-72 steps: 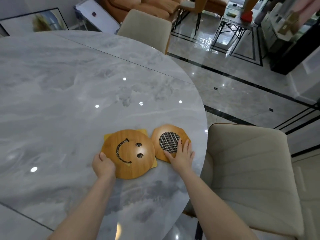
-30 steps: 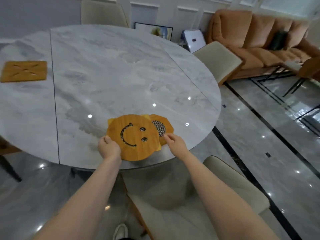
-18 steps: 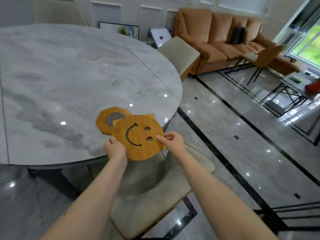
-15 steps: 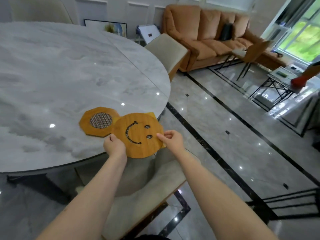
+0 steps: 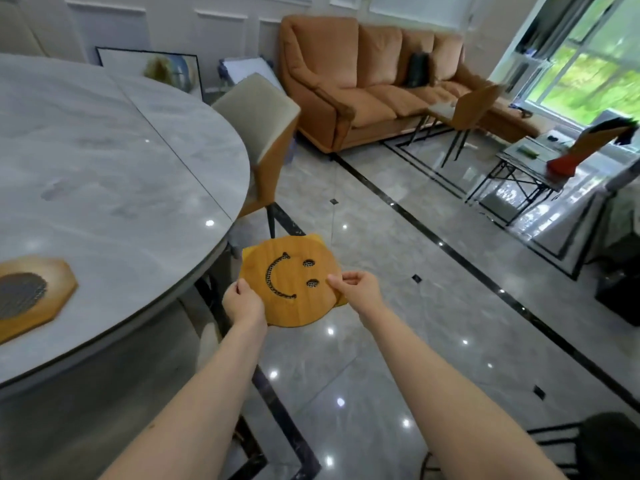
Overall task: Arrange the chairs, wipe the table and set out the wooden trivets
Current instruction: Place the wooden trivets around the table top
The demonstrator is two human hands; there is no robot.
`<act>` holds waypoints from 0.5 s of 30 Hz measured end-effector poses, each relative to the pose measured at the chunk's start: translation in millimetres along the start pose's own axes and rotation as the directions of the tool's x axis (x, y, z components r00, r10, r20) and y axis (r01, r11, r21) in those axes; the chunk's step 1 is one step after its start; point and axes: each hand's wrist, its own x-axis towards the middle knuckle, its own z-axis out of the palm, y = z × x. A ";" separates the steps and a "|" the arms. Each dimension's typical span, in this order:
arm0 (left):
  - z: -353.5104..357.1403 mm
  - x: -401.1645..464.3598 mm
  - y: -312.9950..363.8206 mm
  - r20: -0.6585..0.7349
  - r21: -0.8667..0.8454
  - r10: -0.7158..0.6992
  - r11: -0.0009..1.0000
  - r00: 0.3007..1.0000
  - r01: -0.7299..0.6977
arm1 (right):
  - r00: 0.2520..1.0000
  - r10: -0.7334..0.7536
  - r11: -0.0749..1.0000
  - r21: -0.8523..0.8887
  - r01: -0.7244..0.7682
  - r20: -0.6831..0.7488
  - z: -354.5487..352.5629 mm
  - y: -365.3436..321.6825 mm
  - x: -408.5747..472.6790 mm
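Note:
I hold a round wooden smiley-face trivet (image 5: 289, 289) in the air over the floor, just off the table's right edge. My left hand (image 5: 242, 301) grips its lower left rim and my right hand (image 5: 356, 291) pinches its right rim. A yellow square piece (image 5: 317, 239) lies under the trivet, with only its corners showing. An octagonal wooden trivet with a mesh centre (image 5: 29, 297) rests on the grey marble table (image 5: 104, 168) at the left. A beige chair (image 5: 258, 117) stands tucked at the table's far right side.
An orange sofa (image 5: 363, 81) lines the far wall. A brown chair (image 5: 474, 109) and a glass side table (image 5: 526, 164) stand on the glossy tiled floor at the right. A framed picture (image 5: 156, 69) leans against the wall. A dark object (image 5: 609, 445) sits at the bottom right.
Both hands lifted the smiley trivet with the yellow piece off the table and carried it right, over the floor. The octagonal trivet stayed on the table. My view swung to the right.

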 end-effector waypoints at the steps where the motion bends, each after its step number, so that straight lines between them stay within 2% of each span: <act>1: 16.3 -6.2 -3.1 -0.004 0.002 -0.011 1.000 1.000 0.011 | 1.000 0.009 1.000 -0.016 -0.009 0.003 -14.2 0.9 11.2; 7: 103.5 6.0 7.5 -0.022 0.018 -0.035 0.999 0.999 0.035 | 0.999 0.016 1.000 -0.012 -0.015 0.041 -60.2 -13.7 81.0; 15: 193.9 88.7 54.2 -0.110 -0.102 -0.052 0.994 0.993 0.040 | 0.990 -0.032 0.999 -0.007 0.033 0.137 -46.1 -71.0 213.6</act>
